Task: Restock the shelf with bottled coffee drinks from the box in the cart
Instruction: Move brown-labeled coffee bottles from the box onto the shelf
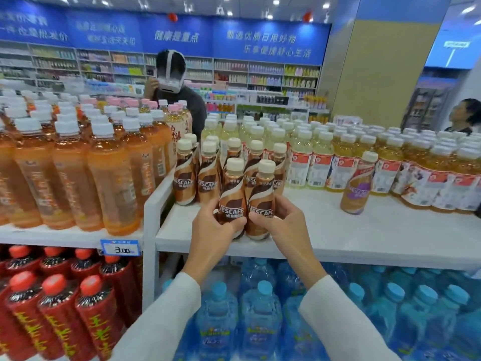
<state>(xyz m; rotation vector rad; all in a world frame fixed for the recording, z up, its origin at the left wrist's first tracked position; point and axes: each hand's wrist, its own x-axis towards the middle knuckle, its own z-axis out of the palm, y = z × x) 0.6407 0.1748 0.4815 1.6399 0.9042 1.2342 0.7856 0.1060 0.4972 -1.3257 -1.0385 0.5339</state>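
Note:
Two brown Nescafe coffee bottles with cream caps stand side by side at the front edge of the white shelf point(364, 238). My left hand point(216, 225) grips the left bottle point(233, 188) low on its label. My right hand point(283, 220) grips the right bottle point(263, 190) the same way. Behind them several more brown coffee bottles point(184, 178) stand in rows at the shelf's left end. A single coffee bottle with a purple label point(358, 186) stands alone to the right. The box and the cart are out of view.
Orange tea bottles point(109, 173) fill the neighbouring shelf on the left, pale yellow drinks point(320, 157) line the back. Red bottles point(54, 313) and blue water bottles point(260, 313) sit below. A person in a headset point(174, 82) stands behind the shelf, another person point(463, 115) far right.

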